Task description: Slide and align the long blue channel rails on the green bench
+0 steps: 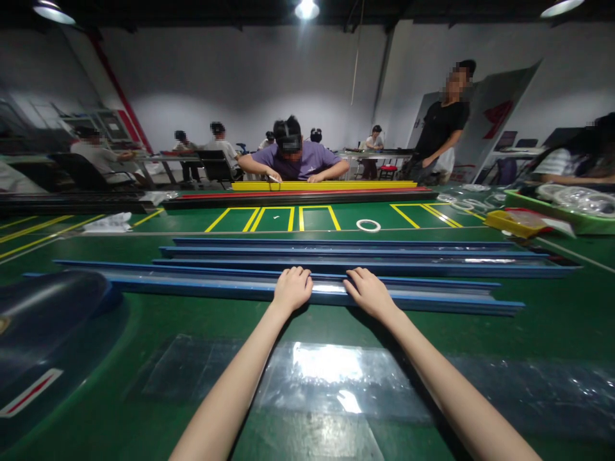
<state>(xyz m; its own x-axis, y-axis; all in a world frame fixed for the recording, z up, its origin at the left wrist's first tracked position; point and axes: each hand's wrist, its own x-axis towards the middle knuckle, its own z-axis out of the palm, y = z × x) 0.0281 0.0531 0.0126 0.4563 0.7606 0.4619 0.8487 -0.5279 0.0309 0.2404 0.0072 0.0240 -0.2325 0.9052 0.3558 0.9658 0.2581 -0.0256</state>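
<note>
Blue strip (329,296): lies across the bench (202,317), directly ahead of the person and under both hands; it is a long open channel, with a raised wall along each side.
Long axis: runs left to right, square to the person's reach, and dips slightly towards the right in the view.
Nearer hand: neither; both touch the strip, side by side, with a short bare stretch between them.
Left hand (292,291): laid over the strip from the near side, fingers bent towards its far wall; whether it grips or merely rests, I cannot tell.
Right hand (369,293): matches the left, knuckles up and fingers angled inward; its pressure cannot be told either.
Strip ends: more length shows beyond the left hand than beyond the right; the left end runs behind a dark rounded case (52,314).
Farther blue strips (432,266): lie just beyond, nearly parallel, apart from the hands.
Clear film (327,365): spread flat on the near side, beneath the forearms.
White ring (369,221): flat on the bench, beyond all the blue strips.
Yellow strip (324,186): at the far side, before a co-worker (307,160) bent over it.
Yellow tray (509,223): far right, beside a green tray (586,222).
</note>
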